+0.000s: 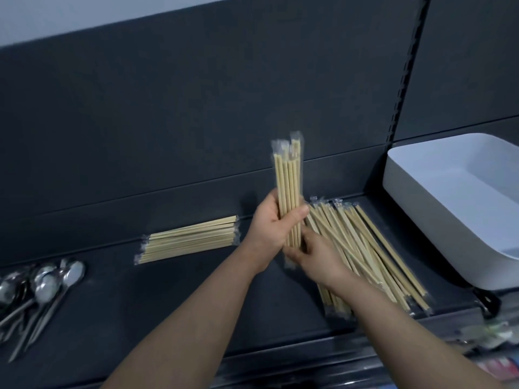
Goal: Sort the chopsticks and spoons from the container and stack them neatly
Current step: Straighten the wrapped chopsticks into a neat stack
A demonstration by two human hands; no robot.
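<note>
Two grips share one bundle of wrapped chopsticks (289, 175), held upright above the shelf (112, 318). The left grip (271, 226) is curled round the middle of the bundle, thumb across the front. The right grip (314, 256) cups the lower ends, fingers bent against them. The step in hand looks like squaring up: tapping or sliding the sticks until their ends sit level before they are laid down.

A neat stack (191, 238) of the same chopsticks lies flat on the shelf just left of the hands, ends nearly flush. That is most likely where the bundle belongs. The next move calls for tipping the bundle over to lie the same way as that stack, then setting it down on or beside it without knocking it askew. The clear wrappers are slippery, so a loose hold could let the sticks fan out.

A loose heap (373, 248) of chopsticks lies on the shelf to the right, partly under the right forearm, with sticks crossing each other; much sorting is left there. The spoons (42, 284) lie in a rough pile at the far left, well apart from the chopsticks and not yet stacked neatly. The white container (415, 209) stands at the right end of the shelf, and the part of its inside that shows holds nothing. Nothing blocks the path from the hands to the neat stack. Some blurred coloured things show at the lower right edge; I cannot tell what they are.
</note>
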